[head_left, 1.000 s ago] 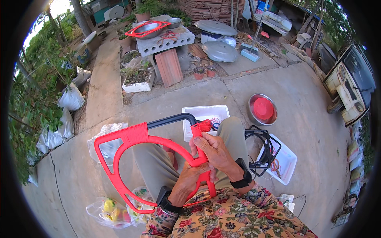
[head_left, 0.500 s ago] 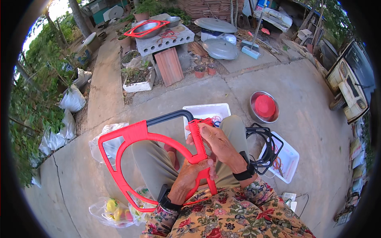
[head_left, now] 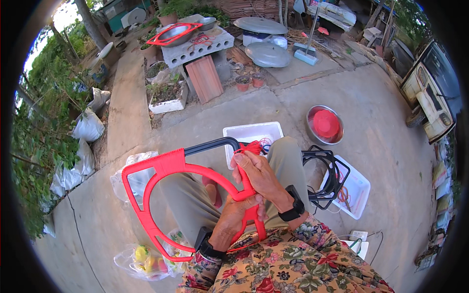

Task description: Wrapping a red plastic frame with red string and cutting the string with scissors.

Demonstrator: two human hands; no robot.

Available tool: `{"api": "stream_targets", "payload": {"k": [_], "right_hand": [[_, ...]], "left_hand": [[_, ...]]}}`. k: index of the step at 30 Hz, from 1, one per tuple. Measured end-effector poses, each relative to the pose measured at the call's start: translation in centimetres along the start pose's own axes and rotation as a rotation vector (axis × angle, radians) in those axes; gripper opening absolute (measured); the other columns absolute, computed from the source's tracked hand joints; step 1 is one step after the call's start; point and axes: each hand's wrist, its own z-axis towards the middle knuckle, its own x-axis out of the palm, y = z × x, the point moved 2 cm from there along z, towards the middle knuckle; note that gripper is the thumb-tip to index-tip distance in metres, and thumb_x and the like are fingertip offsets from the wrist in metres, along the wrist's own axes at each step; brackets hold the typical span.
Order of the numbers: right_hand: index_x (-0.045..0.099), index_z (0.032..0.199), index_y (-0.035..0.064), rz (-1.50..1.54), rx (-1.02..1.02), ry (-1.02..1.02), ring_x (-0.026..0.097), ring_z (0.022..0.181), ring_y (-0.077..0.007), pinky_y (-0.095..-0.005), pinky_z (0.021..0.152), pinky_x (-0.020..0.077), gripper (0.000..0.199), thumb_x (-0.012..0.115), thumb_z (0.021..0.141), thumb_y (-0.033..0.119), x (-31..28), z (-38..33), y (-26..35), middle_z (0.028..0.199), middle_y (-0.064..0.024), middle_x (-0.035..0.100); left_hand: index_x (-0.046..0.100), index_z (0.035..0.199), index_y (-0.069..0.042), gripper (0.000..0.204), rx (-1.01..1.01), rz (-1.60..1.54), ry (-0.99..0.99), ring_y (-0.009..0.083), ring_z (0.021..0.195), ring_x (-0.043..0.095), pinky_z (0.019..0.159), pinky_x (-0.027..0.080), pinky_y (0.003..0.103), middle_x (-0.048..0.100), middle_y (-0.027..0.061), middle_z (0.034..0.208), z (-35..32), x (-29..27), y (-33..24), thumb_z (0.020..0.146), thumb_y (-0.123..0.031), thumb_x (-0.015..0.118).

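A dark frame [head_left: 166, 166] lies across my lap, most of it wrapped in red cord around a round opening. One bar along its top [head_left: 207, 144] shows bare black. My left hand [head_left: 233, 215] is closed around the wrapped part at the lower right. Just above, my right hand [head_left: 266, 179] grips the upright bar at the frame's right side. A loose bunch of red cord [head_left: 253, 147] sticks out over its fingers. Whether that hand pinches the cord or only the bar is hidden.
Beyond my knees sits a white tray [head_left: 238, 132] with cord in it. To the right are bare black frames [head_left: 318, 181], another white tray [head_left: 362, 196] with scissors [head_left: 345, 197], and a metal bowl [head_left: 311, 133] holding red material. Plastic bags [head_left: 141, 259] lie at left.
My right hand has closed further over the upright bar, its thumb shifting left, and more of the loose red cord shows above it. The left hand keeps its hold.
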Motion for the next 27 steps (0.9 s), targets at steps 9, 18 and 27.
{"api": "stream_targets", "payload": {"k": [9,18,27], "right_hand": [[0.047,0.126,-0.0005,0.403,0.094,0.127,0.057,0.099,-0.0196,-0.0351,0.087,0.0468,0.061,0.033,0.098,0.052,-1.5,-0.3,-0.1,0.104,-0.0135,0.061],[0.056,0.118,-0.0012,0.155,0.138,0.08,0.064,0.074,-0.0123,-0.0237,0.062,0.0529,0.039,0.048,0.098,0.031,-2.1,-2.7,-0.8,0.101,-0.0092,0.065],[0.058,0.114,-0.0012,0.067,0.316,0.129,0.054,0.041,-0.0078,-0.0193,0.03,0.0397,0.037,0.051,0.096,0.031,-1.5,-4.4,0.4,0.088,-0.0057,0.064]], "left_hand": [[0.055,0.089,0.0,0.019,0.013,0.078,-0.028,0.0265,0.055,0.059,0.06,0.055,0.044,0.058,0.0134,0.064,0.4,0.0,-0.8,0.084,-0.014,0.067],[0.056,0.094,0.0,0.019,0.045,0.058,0.046,0.0239,0.062,0.061,0.061,0.057,0.041,0.06,0.0119,0.07,0.4,-0.3,-0.7,0.087,-0.015,0.065],[0.055,0.102,0.002,0.019,0.037,0.067,-0.019,0.0257,0.064,0.064,0.061,0.057,0.041,0.061,0.0127,0.074,0.3,-0.2,-0.5,0.087,-0.008,0.063]]}}
